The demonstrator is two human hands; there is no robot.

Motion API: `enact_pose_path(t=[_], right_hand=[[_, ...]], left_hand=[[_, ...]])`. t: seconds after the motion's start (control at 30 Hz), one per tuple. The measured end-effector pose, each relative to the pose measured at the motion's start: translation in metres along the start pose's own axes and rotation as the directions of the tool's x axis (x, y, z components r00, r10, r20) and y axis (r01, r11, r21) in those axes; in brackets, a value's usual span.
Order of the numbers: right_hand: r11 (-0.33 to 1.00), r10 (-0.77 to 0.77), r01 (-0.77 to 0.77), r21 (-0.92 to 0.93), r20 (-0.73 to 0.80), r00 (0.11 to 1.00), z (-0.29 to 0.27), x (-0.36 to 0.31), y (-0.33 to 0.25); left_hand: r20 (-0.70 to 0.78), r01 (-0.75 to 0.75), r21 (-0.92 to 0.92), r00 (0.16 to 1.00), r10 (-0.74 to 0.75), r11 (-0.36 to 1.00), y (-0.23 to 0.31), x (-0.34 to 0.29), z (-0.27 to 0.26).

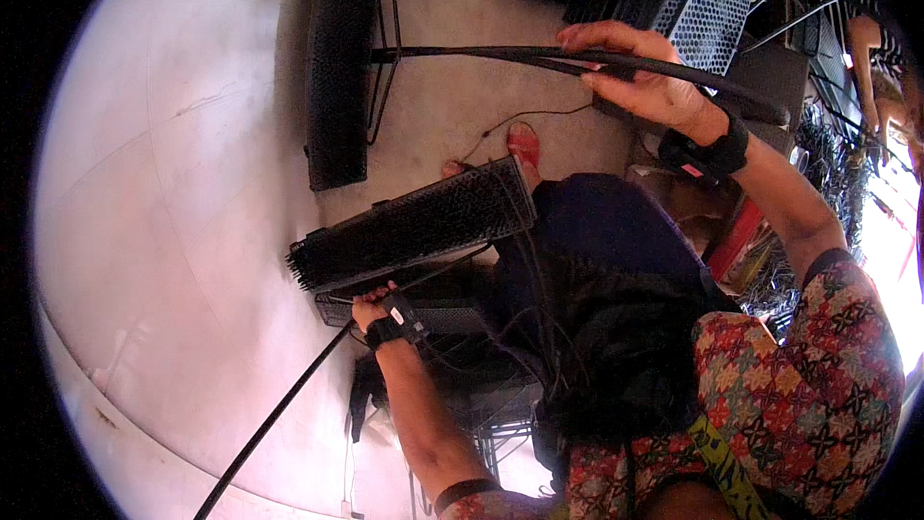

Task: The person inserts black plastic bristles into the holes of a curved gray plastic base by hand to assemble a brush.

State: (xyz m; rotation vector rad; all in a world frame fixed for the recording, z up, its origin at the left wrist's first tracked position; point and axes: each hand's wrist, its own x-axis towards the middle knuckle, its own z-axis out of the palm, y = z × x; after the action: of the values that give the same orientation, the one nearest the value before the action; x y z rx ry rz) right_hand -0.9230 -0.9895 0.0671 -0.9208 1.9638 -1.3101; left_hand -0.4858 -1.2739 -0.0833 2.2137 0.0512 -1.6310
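My right hand (647,75), upper right, grips a pair of long black strips (452,51) between thumb and fingers. Leftward, they reach a dark upright stack (339,67) with a thin wire frame (387,58) at its side; rightward, they pass over my wrist. Lower down, my left hand (370,308) is closed around a thin black rod (279,414), which slants down to the lower left edge. Just above that hand lies a long black bristly-ended bundle (414,221). Part of a second dark bundle (443,313) shows behind the left wrist. Black bands with small devices circle both wrists.
A pale wall (173,183) curves along the left. Black stacks with a perforated grey face (712,10) stand at the upper right. A thin cable (539,116) runs over the floor near my red shoe (523,143). Shiny dark scraps (818,164) and another person's arm (866,67) appear far right.
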Motion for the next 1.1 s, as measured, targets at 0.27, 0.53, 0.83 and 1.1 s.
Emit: enact_pose_path(t=[0.27,0.53,0.83,1.1], right_hand=[[0.913,0.345,-0.383,-0.139,-0.237,0.908,-0.011,-0.027,0.021],[0.877,0.480,-0.476,0.062,-0.162,0.862,-0.020,-0.050,0.010],[0.982,0.189,-0.191,0.012,-0.202,0.961,0.032,0.032,-0.049],[0.929,-0.157,0.105,-0.355,-0.121,0.980,0.073,0.146,-0.114]], left_hand=[[0.036,-0.041,0.023,0.999,0.040,0.999,0.001,0.050,-0.031],[0.077,-0.162,0.153,0.985,0.152,0.975,0.003,0.006,-0.025],[0.127,-0.031,0.053,0.992,0.024,0.998,-0.009,0.030,-0.031],[0.371,-0.290,0.166,0.904,0.213,0.943,-0.032,0.021,-0.032]])
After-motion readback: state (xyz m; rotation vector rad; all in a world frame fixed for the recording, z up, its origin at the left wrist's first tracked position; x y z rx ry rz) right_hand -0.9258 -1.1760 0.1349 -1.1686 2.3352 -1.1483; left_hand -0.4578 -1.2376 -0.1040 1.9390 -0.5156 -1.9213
